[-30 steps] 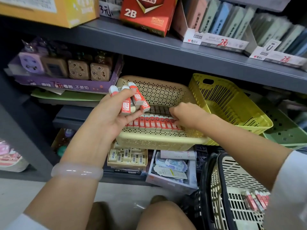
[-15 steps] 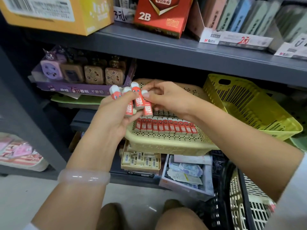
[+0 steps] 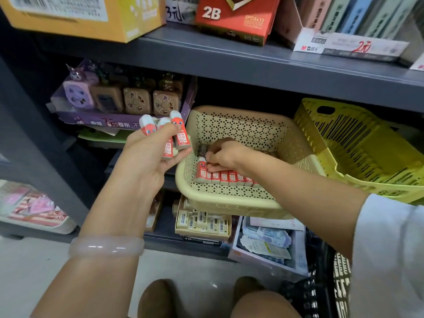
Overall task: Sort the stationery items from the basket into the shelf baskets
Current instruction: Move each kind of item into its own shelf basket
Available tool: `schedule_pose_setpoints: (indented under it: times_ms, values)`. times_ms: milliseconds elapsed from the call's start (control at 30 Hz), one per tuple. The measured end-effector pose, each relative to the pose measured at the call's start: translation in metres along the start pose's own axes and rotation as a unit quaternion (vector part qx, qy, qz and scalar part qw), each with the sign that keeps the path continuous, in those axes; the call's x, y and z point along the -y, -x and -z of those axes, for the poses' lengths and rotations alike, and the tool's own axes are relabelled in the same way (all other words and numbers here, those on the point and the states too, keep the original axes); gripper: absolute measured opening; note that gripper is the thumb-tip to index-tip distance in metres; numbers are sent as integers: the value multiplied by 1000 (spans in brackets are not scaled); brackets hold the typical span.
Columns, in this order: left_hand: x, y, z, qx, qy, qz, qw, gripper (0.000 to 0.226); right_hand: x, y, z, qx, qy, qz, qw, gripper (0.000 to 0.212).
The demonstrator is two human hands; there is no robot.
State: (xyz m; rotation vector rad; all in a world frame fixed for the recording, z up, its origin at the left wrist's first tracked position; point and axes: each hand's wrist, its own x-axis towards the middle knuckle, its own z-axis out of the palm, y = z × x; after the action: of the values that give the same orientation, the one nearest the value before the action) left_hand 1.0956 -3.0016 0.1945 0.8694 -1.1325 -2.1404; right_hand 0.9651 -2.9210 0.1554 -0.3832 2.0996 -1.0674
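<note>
My left hand [image 3: 150, 154] grips a small bunch of red-and-white erasers [image 3: 171, 134] just left of the beige perforated shelf basket [image 3: 229, 200]. Inside that basket my right hand [image 3: 226, 154] pinches one red-and-white eraser [image 3: 202, 169] at the left end of a row of the same erasers [image 3: 229, 176] lying along the front wall. The black shopping basket [image 3: 321, 292] with a white mesh insert sits at the lower right, mostly hidden by my right sleeve.
A yellow slotted basket [image 3: 358, 157] leans right of the beige one. Purple sharpener display [image 3: 110, 104] stands left. Below are a box of barcoded erasers [image 3: 202, 222] and a box of packets [image 3: 268, 244]. The upper shelf [image 3: 252, 63] carries a red 2B box [image 3: 234, 14].
My right hand took an eraser from the bunch in my left hand and brought it down into the beige basket, at the left end of the row.
</note>
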Motion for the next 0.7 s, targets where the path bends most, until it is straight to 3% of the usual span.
schedule_pose_setpoints:
  times_ms: [67, 167, 267, 333, 400, 467, 633, 700]
  values:
    - [0, -1, -1, 4, 6, 0, 1000, 10, -1, -2, -1, 5, -14, 0, 1000, 20]
    - [1, 1, -3, 12, -3, 8, 1000, 7, 1, 4, 5, -5, -28, -5, 1000, 24]
    - [3, 3, -5, 21, -37, 3, 999, 8, 12, 21, 12, 7, -74, 98, 992, 20]
    - [3, 5, -5, 25, -52, -3, 998, 8, 22, 37, 16, 77, -156, 176, 969, 14]
    - [5, 6, -6, 34, -66, -9, 997, 8, 29, 48, 16, 127, -151, 223, 955, 14]
    - [6, 6, -6, 38, -80, -15, 996, 7, 29, 49, 12, 123, -124, 249, 953, 13]
    - [6, 6, -4, 25, -50, -15, 998, 6, 24, 36, 19, 78, -238, 197, 948, 8]
    - [7, 4, -3, 18, -41, -11, 999, 7, 18, 25, 25, 43, -205, 141, 967, 8]
